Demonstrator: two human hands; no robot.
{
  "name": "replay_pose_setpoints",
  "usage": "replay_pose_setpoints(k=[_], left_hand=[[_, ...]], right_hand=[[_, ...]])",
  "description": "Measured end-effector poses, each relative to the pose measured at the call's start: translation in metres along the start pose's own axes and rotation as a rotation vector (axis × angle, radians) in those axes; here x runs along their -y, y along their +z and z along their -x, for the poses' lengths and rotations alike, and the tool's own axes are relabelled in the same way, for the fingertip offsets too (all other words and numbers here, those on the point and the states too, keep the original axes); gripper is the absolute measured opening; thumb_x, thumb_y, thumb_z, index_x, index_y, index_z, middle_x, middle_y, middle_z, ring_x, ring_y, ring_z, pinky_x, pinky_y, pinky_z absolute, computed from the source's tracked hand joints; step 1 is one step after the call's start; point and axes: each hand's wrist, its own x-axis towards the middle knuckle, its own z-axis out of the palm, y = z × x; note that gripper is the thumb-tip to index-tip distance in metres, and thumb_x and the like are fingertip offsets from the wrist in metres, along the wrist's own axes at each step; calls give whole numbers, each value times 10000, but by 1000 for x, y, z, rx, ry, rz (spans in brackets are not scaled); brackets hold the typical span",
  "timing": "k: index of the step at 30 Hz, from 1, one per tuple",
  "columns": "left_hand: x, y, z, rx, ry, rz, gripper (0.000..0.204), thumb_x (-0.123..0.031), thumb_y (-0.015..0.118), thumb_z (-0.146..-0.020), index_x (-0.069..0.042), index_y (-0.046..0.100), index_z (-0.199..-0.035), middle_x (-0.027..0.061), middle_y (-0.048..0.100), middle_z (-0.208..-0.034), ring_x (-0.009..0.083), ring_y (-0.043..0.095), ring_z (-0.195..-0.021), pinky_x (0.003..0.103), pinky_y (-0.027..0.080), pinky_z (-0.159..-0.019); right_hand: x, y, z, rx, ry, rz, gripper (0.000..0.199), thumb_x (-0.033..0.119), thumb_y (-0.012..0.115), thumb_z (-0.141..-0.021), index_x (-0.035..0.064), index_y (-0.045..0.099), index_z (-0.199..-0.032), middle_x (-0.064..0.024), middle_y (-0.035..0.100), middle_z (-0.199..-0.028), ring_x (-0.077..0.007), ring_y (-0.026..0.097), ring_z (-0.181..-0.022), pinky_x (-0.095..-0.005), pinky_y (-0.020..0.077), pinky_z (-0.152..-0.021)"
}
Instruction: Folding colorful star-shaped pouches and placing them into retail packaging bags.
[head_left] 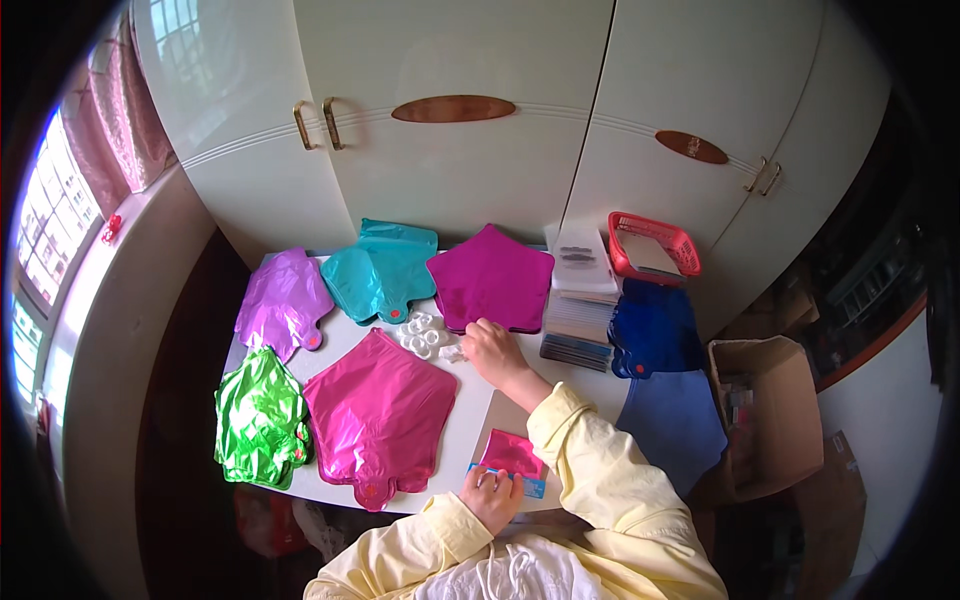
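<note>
A person in loose, pale yellow cloth sleeves works with both bare hands at different reaches. The right arm (622,485) stretches forward and slants leftward, its cuff pushed back from a bare right wrist (526,386); the bare right hand (490,350) is turned back upward, fingers bent and bunched toward their tips. Nearer the torso (515,570), the left arm (405,545) bends across from the lower left, its bare left hand (490,498) low, knuckles up, fingers slightly spread and curled.
</note>
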Motion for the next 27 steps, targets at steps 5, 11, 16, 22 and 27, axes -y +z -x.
replay_pose_setpoints(k=[5,11,16,22,27], left_hand=[[-5,-7,-5,96,-52,15,203,-157,606,-710,-93,626,-902,102,607,-886,176,582,-621,387,452,-711],[-3,-2,-10,75,-17,6,114,-146,598,-728,-83,586,-822,226,623,-1047,193,600,-610,394,443,-673],[-6,1,-13,39,24,-47,94,-135,595,-701,-83,550,-765,261,633,-996,210,585,-604,379,437,-665],[-5,0,-13,25,54,-114,101,-142,579,-702,-83,530,-768,284,636,-959,209,577,-606,352,436,-661],[3,0,-14,81,110,-57,107,-165,557,-726,-99,532,-806,296,631,-952,221,591,-604,334,437,-613]], right_hand=[[-63,-29,-5,-148,197,-70,630,328,804,-638,45,493,-1107,-152,536,-1112,-323,538,-1007,-416,457,-845],[-160,-50,46,240,553,165,466,259,599,-802,85,502,-1223,-152,496,-1311,-299,385,-1300,-471,308,-1017],[-162,-60,59,89,463,133,150,198,572,-836,129,697,-882,-88,692,-899,-253,610,-1010,-414,382,-906],[-108,-94,47,-104,237,325,148,108,527,-764,126,641,-671,-42,645,-681,-209,624,-773,-396,399,-801],[-7,-104,102,112,254,333,131,97,531,-755,109,629,-669,-47,624,-683,-188,610,-736,-376,412,-794]])
